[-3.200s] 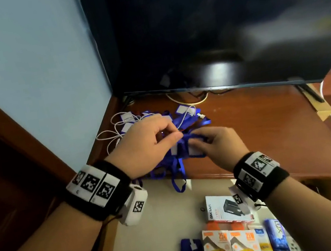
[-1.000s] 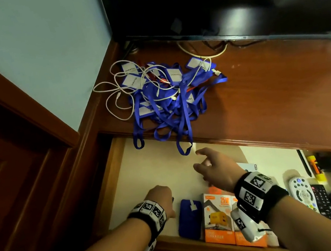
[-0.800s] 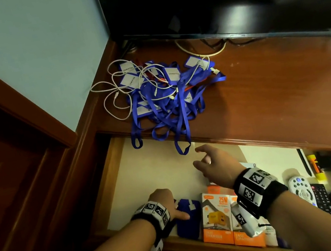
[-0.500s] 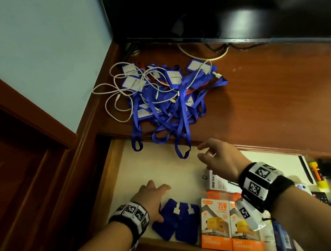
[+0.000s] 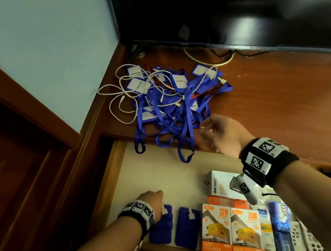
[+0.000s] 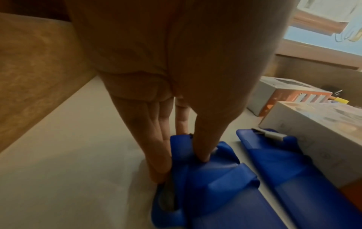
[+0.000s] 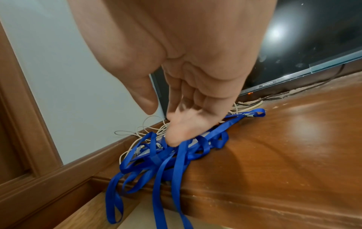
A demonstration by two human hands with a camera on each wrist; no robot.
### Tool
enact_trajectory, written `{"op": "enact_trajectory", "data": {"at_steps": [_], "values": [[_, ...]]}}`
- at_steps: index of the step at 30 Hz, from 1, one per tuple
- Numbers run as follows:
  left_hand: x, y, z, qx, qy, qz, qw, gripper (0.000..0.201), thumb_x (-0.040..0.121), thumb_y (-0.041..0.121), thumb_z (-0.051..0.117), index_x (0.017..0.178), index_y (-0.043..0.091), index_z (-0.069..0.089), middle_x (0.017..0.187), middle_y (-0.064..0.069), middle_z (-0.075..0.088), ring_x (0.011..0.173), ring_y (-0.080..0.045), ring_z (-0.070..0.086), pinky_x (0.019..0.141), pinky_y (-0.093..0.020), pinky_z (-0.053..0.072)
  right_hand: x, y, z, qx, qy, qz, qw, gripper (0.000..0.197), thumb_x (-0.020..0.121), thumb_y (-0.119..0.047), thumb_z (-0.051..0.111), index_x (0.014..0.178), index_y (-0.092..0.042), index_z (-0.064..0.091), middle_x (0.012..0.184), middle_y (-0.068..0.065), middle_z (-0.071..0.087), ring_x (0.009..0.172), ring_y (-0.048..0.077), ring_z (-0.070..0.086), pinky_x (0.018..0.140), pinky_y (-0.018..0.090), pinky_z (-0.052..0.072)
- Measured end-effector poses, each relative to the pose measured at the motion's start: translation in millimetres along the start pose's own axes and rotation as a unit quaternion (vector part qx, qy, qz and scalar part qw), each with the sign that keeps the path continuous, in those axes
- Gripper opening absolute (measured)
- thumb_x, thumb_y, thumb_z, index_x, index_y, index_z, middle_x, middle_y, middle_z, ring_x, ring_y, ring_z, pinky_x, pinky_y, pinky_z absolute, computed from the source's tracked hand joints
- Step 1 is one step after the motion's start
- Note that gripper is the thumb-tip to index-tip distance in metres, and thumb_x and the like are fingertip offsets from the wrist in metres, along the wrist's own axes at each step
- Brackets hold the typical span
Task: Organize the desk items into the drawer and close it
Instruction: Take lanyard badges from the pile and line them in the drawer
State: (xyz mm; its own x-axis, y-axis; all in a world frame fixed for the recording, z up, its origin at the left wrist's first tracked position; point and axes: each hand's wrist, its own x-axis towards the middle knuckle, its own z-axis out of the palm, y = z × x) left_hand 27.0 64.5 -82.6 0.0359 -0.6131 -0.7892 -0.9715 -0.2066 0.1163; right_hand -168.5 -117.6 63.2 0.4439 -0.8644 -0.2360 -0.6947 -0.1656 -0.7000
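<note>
A tangle of blue lanyards (image 5: 174,106) with white name tags lies on the wooden desk top (image 5: 278,105), and several loops hang over its edge above the open drawer (image 5: 158,175). My right hand (image 5: 205,131) is open at the desk edge, its fingertips (image 7: 174,141) against the lanyard straps (image 7: 160,156). Inside the drawer, my left hand (image 5: 154,202) pinches the left edge of a folded blue lanyard bundle (image 6: 211,182), thumb on top and fingers along its side. A second blue bundle (image 5: 187,227) lies just to its right.
Two orange charger boxes (image 5: 221,232) and a white box (image 5: 221,183) fill the drawer's front right, with more small packs beyond them. A white cable (image 5: 118,102) is wound into the lanyard pile. A dark TV (image 5: 227,3) stands at the back of the desk.
My right hand has risen from the drawer to the desk edge beside the lanyard pile. My left hand has turned the left blue bundle straight, parallel to the other one.
</note>
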Motion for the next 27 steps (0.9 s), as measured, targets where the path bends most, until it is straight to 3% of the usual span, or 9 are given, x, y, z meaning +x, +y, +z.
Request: {"op": "enact_trajectory", "data": {"at_steps": [4, 8, 12, 14, 18, 20, 23, 25, 27], "values": [[4, 0, 2, -0.041, 0.006, -0.013, 0.999, 0.034, 0.095, 0.024, 0.067, 0.124, 0.011, 0.055, 0.122, -0.013, 0.066, 0.108, -0.032, 0.067, 0.083, -0.035, 0.051, 4, -3, 6, 0.025, 0.027, -0.010, 0.999, 0.022, 0.075, -0.058, 0.058, 0.095, -0.048, 0.060, 0.081, -0.004, 0.068, 0.069, 0.022, 0.067, 0.067, 0.048, 0.061], [5, -11, -6, -0.128, -0.003, -0.041, 0.991, 0.035, 0.088, 0.013, 0.074, 0.121, 0.022, 0.064, 0.127, -0.002, 0.066, 0.112, -0.023, 0.065, 0.087, -0.028, 0.053, 10, 12, 19, 0.016, 0.051, -0.026, 0.998, 0.017, 0.071, -0.060, 0.054, 0.087, -0.064, 0.055, 0.082, -0.014, 0.066, 0.075, 0.014, 0.067, 0.068, 0.048, 0.061], [2, -31, -16, -0.172, 0.038, -0.097, 0.980, 0.035, 0.094, 0.005, 0.065, 0.124, 0.023, 0.067, 0.130, 0.001, 0.063, 0.120, -0.021, 0.063, 0.099, -0.028, 0.053, 6, 7, 19, -0.009, 0.038, -0.038, 0.999, 0.013, 0.075, -0.056, 0.053, 0.083, -0.050, 0.060, 0.084, -0.016, 0.067, 0.079, 0.010, 0.066, 0.073, 0.045, 0.059], [0, -35, -17, -0.165, 0.034, -0.119, 0.979, 0.030, 0.095, 0.012, 0.066, 0.124, 0.019, 0.070, 0.129, -0.001, 0.068, 0.120, -0.023, 0.065, 0.101, -0.031, 0.053, 2, -3, 16, -0.029, 0.025, -0.032, 0.999, 0.012, 0.082, -0.049, 0.057, 0.087, -0.040, 0.063, 0.087, -0.015, 0.069, 0.083, 0.011, 0.067, 0.076, 0.040, 0.058], [5, -30, -8, -0.140, -0.043, -0.135, 0.980, 0.022, 0.086, 0.033, 0.077, 0.086, 0.013, 0.071, 0.097, -0.006, 0.075, 0.091, -0.025, 0.072, 0.082, -0.032, 0.059, -14, -23, 18, -0.066, 0.016, -0.061, 0.996, 0.010, 0.096, -0.027, 0.061, 0.098, -0.024, 0.070, 0.086, -0.005, 0.073, 0.078, 0.014, 0.069, 0.073, 0.030, 0.055], [20, -35, 9, -0.109, -0.074, -0.149, 0.980, 0.036, 0.072, 0.043, 0.086, 0.081, 0.014, 0.068, 0.089, -0.006, 0.073, 0.084, -0.026, 0.071, 0.080, -0.034, 0.060, -27, -30, 36, -0.084, -0.044, -0.083, 0.992, 0.011, 0.096, -0.026, 0.062, 0.099, -0.025, 0.072, 0.088, -0.007, 0.074, 0.078, 0.012, 0.068, 0.075, 0.028, 0.053], [77, -61, 59, -0.066, -0.079, -0.179, 0.979, 0.079, 0.063, 0.065, 0.085, 0.125, 0.017, 0.068, 0.127, -0.009, 0.069, 0.110, -0.031, 0.068, 0.091, -0.048, 0.059, -43, -25, 87, -0.149, -0.217, -0.078, 0.962, 0.018, 0.097, -0.030, 0.056, 0.105, -0.028, 0.072, 0.095, -0.008, 0.074, 0.085, 0.013, 0.069, 0.076, 0.028, 0.054], [52, -55, 44, -0.059, -0.060, -0.178, 0.980, 0.082, 0.073, 0.063, 0.081, 0.135, 0.013, 0.062, 0.137, -0.013, 0.064, 0.119, -0.034, 0.065, 0.092, -0.046, 0.058, -47, -17, 127, -0.204, -0.312, -0.060, 0.926, 0.024, 0.097, -0.030, 0.054, 0.113, -0.025, 0.071, 0.108, -0.002, 0.073, 0.098, 0.020, 0.068, 0.080, 0.031, 0.055], [25, -44, 27, -0.088, -0.077, -0.182, 0.976, 0.069, 0.080, 0.053, 0.081, 0.127, 0.006, 0.064, 0.131, -0.014, 0.067, 0.119, -0.034, 0.066, 0.083, -0.035, 0.053, -46, -8, 161, -0.247, -0.376, -0.026, 0.893, 0.030, 0.098, -0.028, 0.054, 0.124, -0.019, 0.065, 0.121, 0.005, 0.069, 0.109, 0.026, 0.065, 0.090, 0.038, 0.056]]}}
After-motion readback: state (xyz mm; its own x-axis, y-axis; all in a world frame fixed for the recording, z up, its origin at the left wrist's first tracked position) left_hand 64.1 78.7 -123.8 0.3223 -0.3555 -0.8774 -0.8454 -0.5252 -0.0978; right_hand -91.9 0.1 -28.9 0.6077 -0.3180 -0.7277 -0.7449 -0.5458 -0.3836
